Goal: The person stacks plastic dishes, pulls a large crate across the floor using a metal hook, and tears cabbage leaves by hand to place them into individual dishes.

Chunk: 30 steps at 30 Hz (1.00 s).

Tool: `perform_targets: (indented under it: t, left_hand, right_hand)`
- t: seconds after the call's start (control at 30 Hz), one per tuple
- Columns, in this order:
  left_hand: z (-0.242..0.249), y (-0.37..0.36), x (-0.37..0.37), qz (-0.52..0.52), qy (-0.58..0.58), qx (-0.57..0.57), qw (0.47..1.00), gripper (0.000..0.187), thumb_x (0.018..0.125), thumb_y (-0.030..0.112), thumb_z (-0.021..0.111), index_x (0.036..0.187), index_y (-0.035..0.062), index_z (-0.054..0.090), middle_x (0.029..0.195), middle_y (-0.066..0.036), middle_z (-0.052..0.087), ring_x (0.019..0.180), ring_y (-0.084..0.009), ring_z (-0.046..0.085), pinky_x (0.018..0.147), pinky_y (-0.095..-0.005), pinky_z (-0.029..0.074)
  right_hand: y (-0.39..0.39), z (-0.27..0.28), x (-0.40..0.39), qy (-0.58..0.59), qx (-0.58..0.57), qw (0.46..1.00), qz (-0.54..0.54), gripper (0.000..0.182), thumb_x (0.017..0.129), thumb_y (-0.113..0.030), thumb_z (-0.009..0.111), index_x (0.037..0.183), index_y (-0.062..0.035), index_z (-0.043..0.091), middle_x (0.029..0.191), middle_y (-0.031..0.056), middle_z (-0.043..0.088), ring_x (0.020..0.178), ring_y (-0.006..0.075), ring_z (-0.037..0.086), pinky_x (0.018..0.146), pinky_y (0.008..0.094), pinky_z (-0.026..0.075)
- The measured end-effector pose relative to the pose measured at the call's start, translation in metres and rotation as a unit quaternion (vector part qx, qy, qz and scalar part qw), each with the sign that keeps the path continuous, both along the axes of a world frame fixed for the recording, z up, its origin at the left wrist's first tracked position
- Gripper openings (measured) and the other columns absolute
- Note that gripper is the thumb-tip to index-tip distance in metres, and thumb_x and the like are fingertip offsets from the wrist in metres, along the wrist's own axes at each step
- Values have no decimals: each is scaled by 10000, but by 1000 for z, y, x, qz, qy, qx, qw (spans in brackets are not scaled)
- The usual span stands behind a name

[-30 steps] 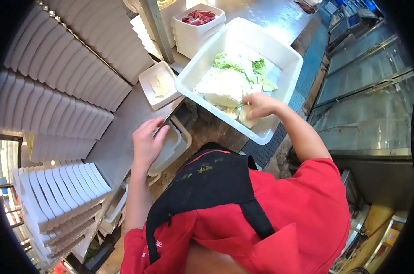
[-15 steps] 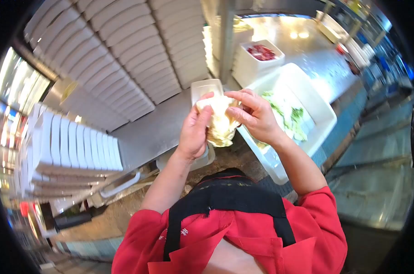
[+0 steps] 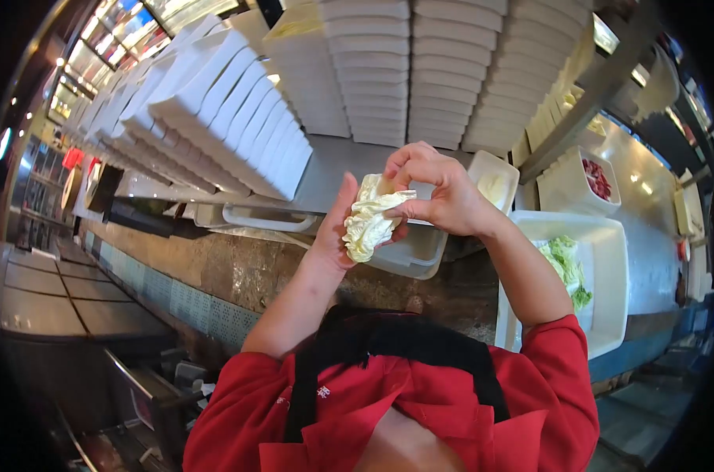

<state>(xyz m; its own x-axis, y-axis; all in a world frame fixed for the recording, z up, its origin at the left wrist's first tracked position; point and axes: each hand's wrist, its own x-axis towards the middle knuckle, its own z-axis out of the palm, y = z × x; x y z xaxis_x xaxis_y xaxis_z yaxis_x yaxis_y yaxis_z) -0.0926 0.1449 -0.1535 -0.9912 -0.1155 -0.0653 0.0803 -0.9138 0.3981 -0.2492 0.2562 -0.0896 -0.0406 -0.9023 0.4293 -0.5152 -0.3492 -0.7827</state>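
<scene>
A pale yellow, crinkled leafy bundle [image 3: 368, 223] is held up in front of my chest. My left hand [image 3: 339, 224] cups it from the left side, thumb pointing up. My right hand [image 3: 436, 189] pinches its upper right part between thumb and fingers. Beyond my right wrist, a small white container [image 3: 494, 182] sits on the metal counter. Green leaves [image 3: 566, 267] lie in a large white tub [image 3: 611, 275] on the right.
Tall stacks of white containers [image 3: 369, 71] line the back, and more stacks [image 3: 215, 102] stand at the left. Below the counter edge is a translucent bin [image 3: 412, 252]. A container of red meat [image 3: 597, 179] stands at the right beside a metal post [image 3: 585, 98].
The view has turned left, so the stacks and tub appear farther right. Both hands still hold the leafy bundle, with the right hand's fingers now pinching its upper edge.
</scene>
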Motion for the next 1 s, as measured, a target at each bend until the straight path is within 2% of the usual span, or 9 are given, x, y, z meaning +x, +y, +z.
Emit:
perform_targets:
  t: [0.2, 0.27, 0.3, 0.4, 0.5, 0.6, 0.67, 0.8, 1.0]
  left_hand:
    - [-16, -50, 51, 35, 31, 23, 999, 499, 858, 394, 531, 1199, 31, 493, 1088, -136, 600, 950, -272, 610, 836, -439, 507]
    - [-26, -80, 70, 55, -6, 182, 982, 473, 830, 367, 545, 1155, 26, 517, 1074, -154, 584, 957, -325, 577, 813, -449, 507]
    - [-22, -93, 81, 80, -29, 231, 969, 451, 819, 339, 542, 1134, 16, 525, 1054, -167, 581, 949, -341, 565, 796, -446, 509]
    - [-15, -144, 127, 81, -2, 156, 984, 403, 803, 270, 466, 1066, -26, 539, 952, -186, 604, 819, -302, 604, 714, -396, 510]
    - [-18, -172, 148, 75, 4, 119, 990, 446, 780, 294, 452, 1052, -47, 545, 942, -187, 602, 818, -290, 592, 657, -363, 490]
    - [-21, -191, 163, 21, -6, 157, 987, 443, 777, 281, 452, 1056, -50, 543, 957, -187, 602, 835, -286, 593, 672, -371, 496]
    - [-29, -204, 171, -19, 3, 148, 989, 434, 773, 266, 461, 1067, -43, 539, 963, -183, 603, 839, -288, 595, 690, -381, 502]
    - [-40, -215, 176, 21, -58, 143, 988, 460, 753, 266, 483, 1096, -39, 524, 995, -193, 585, 843, -297, 581, 692, -378, 489]
    - [-53, -222, 181, -28, -38, 135, 990, 401, 738, 237, 526, 1085, 37, 539, 1023, -189, 568, 880, -315, 580, 723, -389, 489]
  right_hand:
    - [-67, 1, 55, -147, -55, 985, 73, 219, 703, -43, 715, 769, -41, 506, 920, 44, 605, 932, 148, 533, 809, 286, 434]
    - [-91, 11, 75, -276, 0, 961, 27, 209, 751, -45, 701, 795, -48, 497, 858, 19, 596, 838, 90, 539, 749, 251, 449]
    - [-112, 22, 87, -214, -77, 974, 5, 192, 785, -48, 683, 832, -53, 496, 827, 9, 581, 760, 46, 526, 668, 214, 451]
    - [-193, 90, 116, -269, -202, 927, -166, 147, 821, -76, 630, 867, -17, 503, 748, 37, 571, 600, 67, 524, 476, 209, 421]
    - [-262, 145, 116, -234, -156, 938, -201, 175, 826, -107, 617, 879, 12, 500, 700, 67, 564, 479, 106, 502, 372, 257, 389]
    - [-323, 148, 111, -72, 36, 944, -321, 275, 833, -232, 620, 901, 7, 502, 638, 97, 567, 524, 193, 570, 397, 345, 408]
    - [-354, 112, 103, 310, -47, 878, -360, 309, 850, -245, 582, 939, 13, 436, 702, 152, 592, 584, 312, 578, 523, 410, 453]
    - [-355, 131, 111, 443, 134, 847, -260, 306, 869, -248, 540, 961, -6, 375, 839, 196, 581, 717, 389, 567, 634, 442, 455]
    - [-357, 136, 98, 564, -12, 787, -249, 328, 853, -301, 568, 958, -52, 381, 845, 175, 536, 772, 367, 558, 637, 441, 457]
